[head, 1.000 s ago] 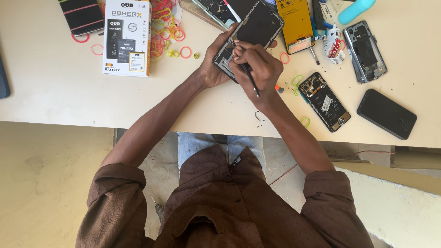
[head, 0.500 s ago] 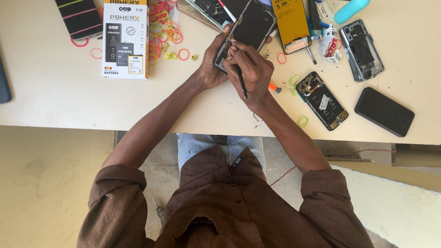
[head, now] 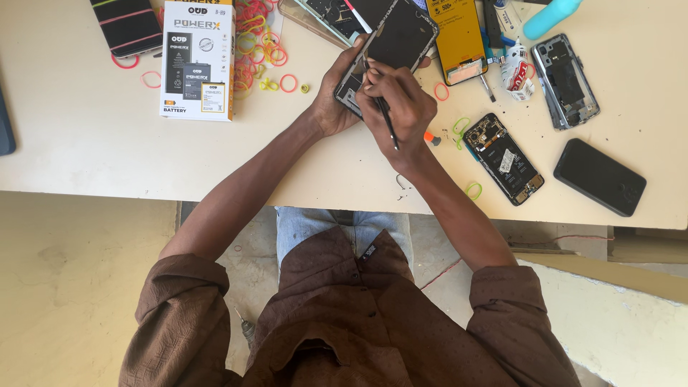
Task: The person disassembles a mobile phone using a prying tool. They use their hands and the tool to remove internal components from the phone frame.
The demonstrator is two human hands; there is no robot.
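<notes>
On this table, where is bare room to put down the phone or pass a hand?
The widest free patch lies on the table below the white box, out to the left hand. A smaller one sits along the near edge between the opened phone and the black phone. The far side, from the rubber bands to the phone frame, is crowded.

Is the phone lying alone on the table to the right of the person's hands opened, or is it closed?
Opened. The phone lies with its back cover off: circuit boards and a dark battery show inside its frame. It lies flat on the table, untouched.
</notes>
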